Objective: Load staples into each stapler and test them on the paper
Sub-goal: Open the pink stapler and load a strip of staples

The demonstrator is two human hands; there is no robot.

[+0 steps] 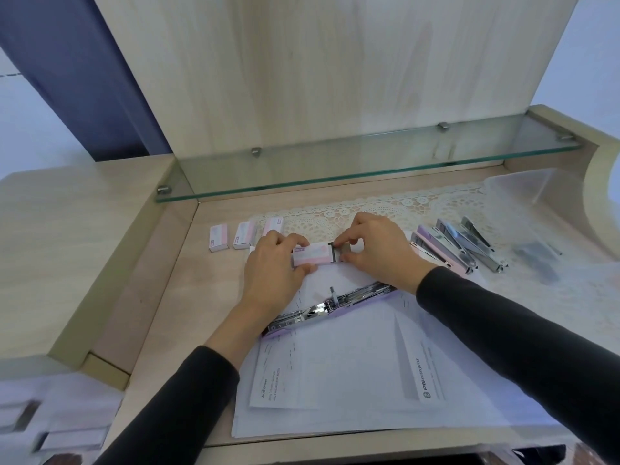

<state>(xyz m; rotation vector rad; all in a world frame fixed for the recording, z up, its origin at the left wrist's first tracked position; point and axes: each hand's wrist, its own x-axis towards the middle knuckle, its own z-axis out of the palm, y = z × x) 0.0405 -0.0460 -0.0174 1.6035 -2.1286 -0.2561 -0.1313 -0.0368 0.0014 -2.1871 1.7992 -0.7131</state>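
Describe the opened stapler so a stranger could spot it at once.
Start at the stack of white paper nearest the camera. Across its far end, just nearer than the left hand and right hand holding a staple box, lies a lilac stapler. Unlike the staplers grouped on the right, it is swung open flat, chrome channel showing.

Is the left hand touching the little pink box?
Touching. The head view shows the left hand gripping the staple box, fingers curled round it.
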